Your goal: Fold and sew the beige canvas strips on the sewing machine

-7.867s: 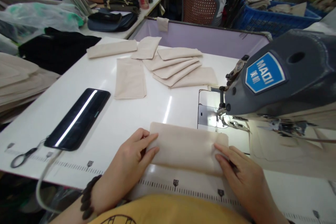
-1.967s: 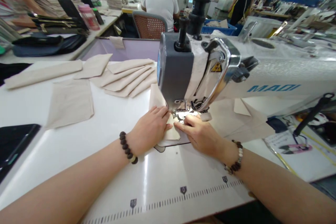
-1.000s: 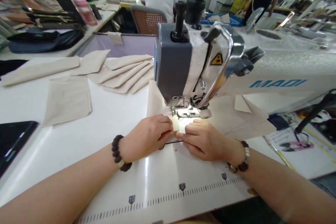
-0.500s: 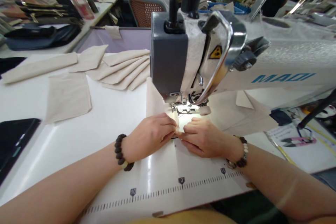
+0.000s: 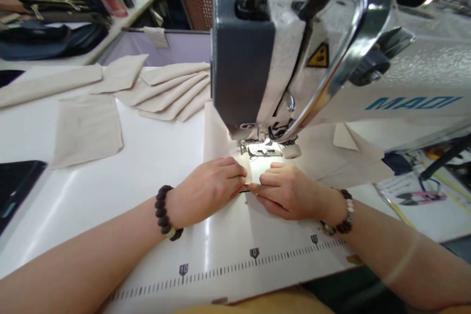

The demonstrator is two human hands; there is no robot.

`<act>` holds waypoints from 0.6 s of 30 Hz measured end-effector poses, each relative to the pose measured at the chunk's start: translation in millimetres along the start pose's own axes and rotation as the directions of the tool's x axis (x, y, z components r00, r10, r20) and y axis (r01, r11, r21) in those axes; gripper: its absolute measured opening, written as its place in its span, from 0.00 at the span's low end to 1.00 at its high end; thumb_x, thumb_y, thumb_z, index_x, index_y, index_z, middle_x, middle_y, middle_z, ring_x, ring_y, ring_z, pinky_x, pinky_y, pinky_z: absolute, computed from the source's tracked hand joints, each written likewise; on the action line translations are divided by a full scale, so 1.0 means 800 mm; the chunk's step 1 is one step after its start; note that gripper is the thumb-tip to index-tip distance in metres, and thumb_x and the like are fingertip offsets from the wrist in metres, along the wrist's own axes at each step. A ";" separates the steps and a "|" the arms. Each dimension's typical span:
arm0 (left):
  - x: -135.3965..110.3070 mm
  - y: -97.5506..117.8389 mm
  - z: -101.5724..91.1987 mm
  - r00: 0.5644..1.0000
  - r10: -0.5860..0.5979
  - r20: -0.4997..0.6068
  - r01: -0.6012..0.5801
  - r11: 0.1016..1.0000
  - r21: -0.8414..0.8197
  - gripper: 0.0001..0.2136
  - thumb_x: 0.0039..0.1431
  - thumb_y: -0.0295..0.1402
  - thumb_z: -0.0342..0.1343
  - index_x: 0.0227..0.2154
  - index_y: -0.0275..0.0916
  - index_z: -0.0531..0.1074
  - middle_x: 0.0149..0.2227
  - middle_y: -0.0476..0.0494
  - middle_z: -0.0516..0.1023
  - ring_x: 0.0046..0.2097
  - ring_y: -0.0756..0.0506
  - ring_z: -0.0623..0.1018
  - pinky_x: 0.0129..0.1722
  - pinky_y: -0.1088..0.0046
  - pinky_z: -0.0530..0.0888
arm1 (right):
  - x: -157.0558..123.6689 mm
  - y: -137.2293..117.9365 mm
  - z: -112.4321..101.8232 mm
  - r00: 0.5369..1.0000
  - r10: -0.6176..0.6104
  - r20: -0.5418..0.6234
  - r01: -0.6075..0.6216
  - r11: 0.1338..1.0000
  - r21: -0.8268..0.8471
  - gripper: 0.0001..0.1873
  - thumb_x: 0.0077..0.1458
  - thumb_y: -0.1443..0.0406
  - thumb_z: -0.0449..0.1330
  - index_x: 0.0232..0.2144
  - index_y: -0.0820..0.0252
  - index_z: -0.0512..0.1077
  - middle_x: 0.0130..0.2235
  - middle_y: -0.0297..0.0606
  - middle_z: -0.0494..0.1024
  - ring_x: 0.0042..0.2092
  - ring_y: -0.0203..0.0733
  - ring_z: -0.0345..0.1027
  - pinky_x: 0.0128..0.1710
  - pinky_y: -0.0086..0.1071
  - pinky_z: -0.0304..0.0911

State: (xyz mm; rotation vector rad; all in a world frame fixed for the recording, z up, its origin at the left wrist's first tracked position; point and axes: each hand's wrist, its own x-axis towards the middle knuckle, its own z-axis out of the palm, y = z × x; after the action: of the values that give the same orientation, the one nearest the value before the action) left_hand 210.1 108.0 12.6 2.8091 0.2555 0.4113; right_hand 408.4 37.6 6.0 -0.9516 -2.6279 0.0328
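Observation:
A beige fabric piece (image 5: pixel 217 140) lies under the presser foot (image 5: pixel 262 149) of a grey and white sewing machine (image 5: pixel 279 54). My left hand (image 5: pixel 206 189) rests on the near end of the fabric with its fingers curled and pinching the edge. My right hand (image 5: pixel 285 191) meets it fingertip to fingertip, also pinching that edge, just in front of the foot. The machine's lamp lights the fabric between my hands. Both wrists wear bead bracelets.
Several folded beige pieces (image 5: pixel 165 91) fan out at the back left, one flat piece (image 5: pixel 86 130) nearer. A black phone (image 5: pixel 14 186) lies at the left edge. Pink snips (image 5: pixel 419 197) sit at the right. A ruler strip (image 5: pixel 235 267) runs along the table's front edge.
The view has moved closer to the machine head. Both hands stay pinched on the fabric edge in front of the presser foot, shifted slightly.

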 end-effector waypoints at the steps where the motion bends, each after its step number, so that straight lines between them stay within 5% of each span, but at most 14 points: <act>1: 0.000 0.000 0.000 1.000 0.007 0.006 -0.007 1.000 0.007 0.11 0.63 0.28 0.46 0.31 0.33 0.73 0.36 0.42 0.76 0.39 0.46 0.73 0.40 0.67 0.73 | 0.000 0.000 -0.001 1.000 -0.003 0.000 0.003 1.000 -0.001 0.16 0.61 0.67 0.45 0.35 0.65 0.73 0.25 0.35 0.68 0.26 0.37 0.55 0.28 0.34 0.50; 18: -0.004 -0.003 -0.004 0.999 0.006 0.050 -0.005 1.000 -0.020 0.11 0.62 0.26 0.45 0.29 0.33 0.72 0.35 0.42 0.74 0.38 0.47 0.72 0.37 0.70 0.73 | 0.001 -0.002 0.001 0.999 0.050 0.009 -0.050 0.997 -0.052 0.17 0.63 0.64 0.44 0.37 0.66 0.71 0.25 0.34 0.68 0.26 0.37 0.57 0.27 0.34 0.50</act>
State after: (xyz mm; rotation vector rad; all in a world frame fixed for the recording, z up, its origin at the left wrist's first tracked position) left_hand 205.8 110.8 14.3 2.7971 0.2313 0.3427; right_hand 406.7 37.4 5.6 -1.0372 -2.6256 -0.0191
